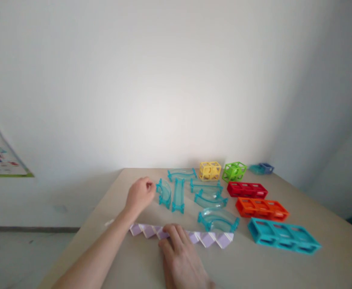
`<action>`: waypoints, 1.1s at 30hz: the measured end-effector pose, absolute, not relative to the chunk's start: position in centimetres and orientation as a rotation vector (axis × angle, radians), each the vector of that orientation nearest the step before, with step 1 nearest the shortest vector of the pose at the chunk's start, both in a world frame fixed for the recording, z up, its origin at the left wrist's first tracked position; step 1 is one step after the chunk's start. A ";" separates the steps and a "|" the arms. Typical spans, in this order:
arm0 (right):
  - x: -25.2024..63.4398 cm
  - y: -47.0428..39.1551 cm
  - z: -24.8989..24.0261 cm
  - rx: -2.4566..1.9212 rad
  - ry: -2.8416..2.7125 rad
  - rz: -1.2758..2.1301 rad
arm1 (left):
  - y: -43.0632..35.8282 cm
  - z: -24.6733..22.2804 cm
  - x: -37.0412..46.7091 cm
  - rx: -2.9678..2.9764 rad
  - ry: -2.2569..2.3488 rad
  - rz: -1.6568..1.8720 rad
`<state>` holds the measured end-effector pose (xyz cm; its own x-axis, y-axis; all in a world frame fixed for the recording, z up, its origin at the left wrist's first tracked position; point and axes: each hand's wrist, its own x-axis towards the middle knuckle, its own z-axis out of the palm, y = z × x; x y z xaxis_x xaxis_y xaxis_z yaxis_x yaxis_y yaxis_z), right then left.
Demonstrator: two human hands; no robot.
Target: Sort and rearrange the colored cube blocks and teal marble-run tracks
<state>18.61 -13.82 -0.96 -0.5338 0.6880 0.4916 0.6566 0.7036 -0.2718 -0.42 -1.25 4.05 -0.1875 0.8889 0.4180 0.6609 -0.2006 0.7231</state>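
Note:
A row of joined lilac and white wedge-shaped segments (207, 239) lies across the near part of the table. My right hand (180, 255) rests over its middle, the bent fingers touching it and hiding part of it. My left hand (141, 194) is beyond the row, its fingers curled together beside a curved clear-blue track piece (165, 193); whether it holds anything is hidden. Just right of that piece lies a straight clear-blue track piece (179, 195). Another curved clear-blue piece (218, 220) sits beyond the right half of the row.
On the right of the table (320, 218) are teal (284, 235), orange (262, 208) and red (247, 190) open-framed blocks. Yellow (210, 171) and green (234, 171) frames stand near the wall, with a dark blue piece (266, 168) at the far corner.

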 end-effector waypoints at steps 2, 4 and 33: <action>18.8 -12.5 0.7 -1.063 -2.339 0.072 | -1.2 3.6 2.6 2.113 1.886 1.247; 19.0 -10.4 2.9 -1.161 -2.349 0.015 | -1.1 2.9 4.5 2.228 1.922 1.207; 18.5 -3.7 2.4 -1.521 -2.164 0.288 | -1.0 1.2 3.9 1.782 1.871 1.041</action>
<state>18.47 -3.68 2.39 -0.2699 0.9272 0.2597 0.8271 0.3613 -0.4306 3.87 -1.05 1.23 -0.1445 0.9626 0.2290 0.7021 -0.0633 0.7093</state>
